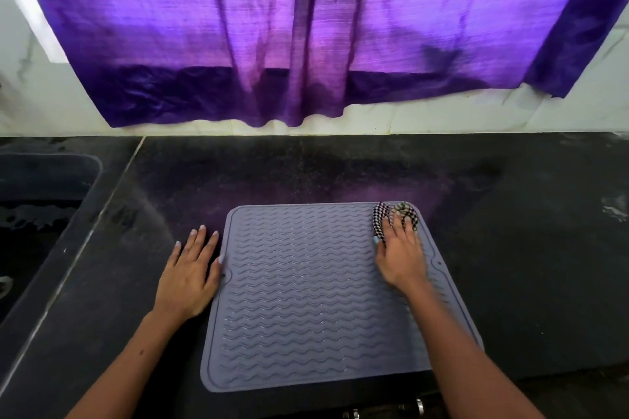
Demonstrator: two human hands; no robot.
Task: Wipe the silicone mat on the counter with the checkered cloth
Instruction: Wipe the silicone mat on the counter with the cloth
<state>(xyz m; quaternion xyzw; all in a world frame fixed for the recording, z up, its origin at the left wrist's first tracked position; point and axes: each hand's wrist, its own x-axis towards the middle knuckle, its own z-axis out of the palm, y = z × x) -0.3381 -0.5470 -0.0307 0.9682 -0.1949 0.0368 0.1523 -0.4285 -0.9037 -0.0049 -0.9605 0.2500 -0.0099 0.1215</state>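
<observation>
A grey silicone mat (306,289) with wavy ridges lies flat on the dark counter (527,248), its near edge at the counter's front. A bunched black-and-white checkered cloth (396,214) sits on the mat's far right corner. My right hand (401,255) presses down on the cloth with its fingers spread over it. My left hand (192,272) lies flat on the counter against the mat's left edge, fingers straight, the thumb touching the rim.
A dark sink (37,214) is sunk into the counter at the left. A purple curtain (306,34) hangs over the white wall behind the counter. Metal knobs (408,406) show below the counter's front edge.
</observation>
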